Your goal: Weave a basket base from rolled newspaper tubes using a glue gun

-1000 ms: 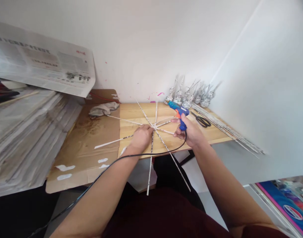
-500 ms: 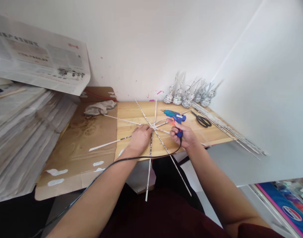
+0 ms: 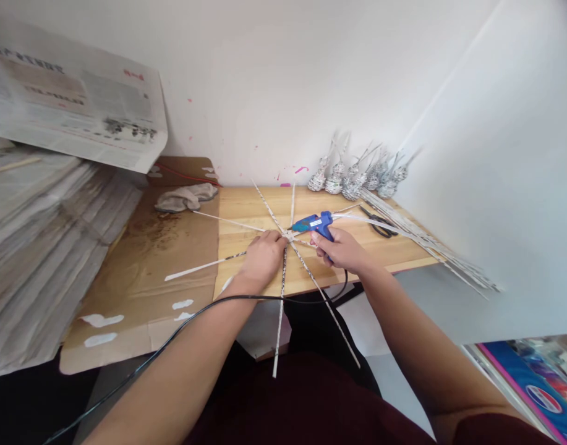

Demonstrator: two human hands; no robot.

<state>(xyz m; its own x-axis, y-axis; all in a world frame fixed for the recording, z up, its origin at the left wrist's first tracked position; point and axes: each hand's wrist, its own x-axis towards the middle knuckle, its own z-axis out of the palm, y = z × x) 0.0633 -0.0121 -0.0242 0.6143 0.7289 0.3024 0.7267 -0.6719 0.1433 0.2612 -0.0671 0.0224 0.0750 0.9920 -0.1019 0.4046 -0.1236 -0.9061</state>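
A blue glue gun (image 3: 316,222) is gripped in my right hand (image 3: 341,248), its nozzle pointing left at the hub of a star of rolled newspaper sticks (image 3: 303,264). The nozzle tip is at or just over the crossing point; contact cannot be made out. A pale glue stick (image 3: 371,219) juts from the gun's back. My left hand (image 3: 264,254) pinches the sticks close to the hub, its fingertips partly hidden. The gun's black cord (image 3: 246,298) runs across my left forearm. Two of the sticks reach past the table's front edge.
Behind stand several woven paper figures (image 3: 337,178). Scissors (image 3: 378,222) lie at right beside a bundle of paper sticks (image 3: 413,228). Left are a cloth glove (image 3: 185,198), stained cardboard (image 3: 139,272), stacked newspapers (image 3: 55,247) and a raised newspaper sheet (image 3: 79,99).
My right hand has turned the glue gun and brought its nozzle down and left to the hub. The glue stick now shows behind it. My left hand stays in place on the sticks.
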